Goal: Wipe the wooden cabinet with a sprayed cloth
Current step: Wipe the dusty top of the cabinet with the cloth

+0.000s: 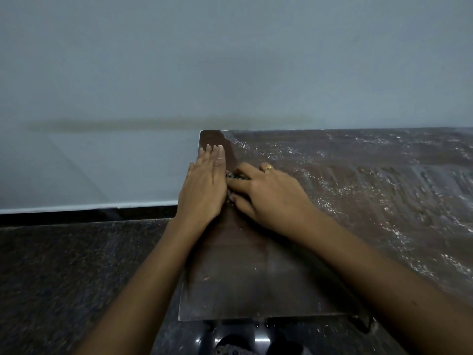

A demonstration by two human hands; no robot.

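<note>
The dark brown wooden cabinet top (256, 272) runs from the lower middle to the right; its right part is covered with pale dust streaks. My left hand (204, 185) lies flat with fingers together near the top's left edge, fingertips pointing to the far corner. My right hand (268, 193), with a gold ring, presses down just beside it on a dark patterned cloth (236, 176). Only a small bit of the cloth shows between the two hands; the rest is hidden under the right palm.
A dark speckled stone counter (76, 272) lies lower, to the left of the cabinet. A pale grey-blue wall (230, 60) stands behind both. Glossy dark floor (243, 336) shows below the cabinet's near edge.
</note>
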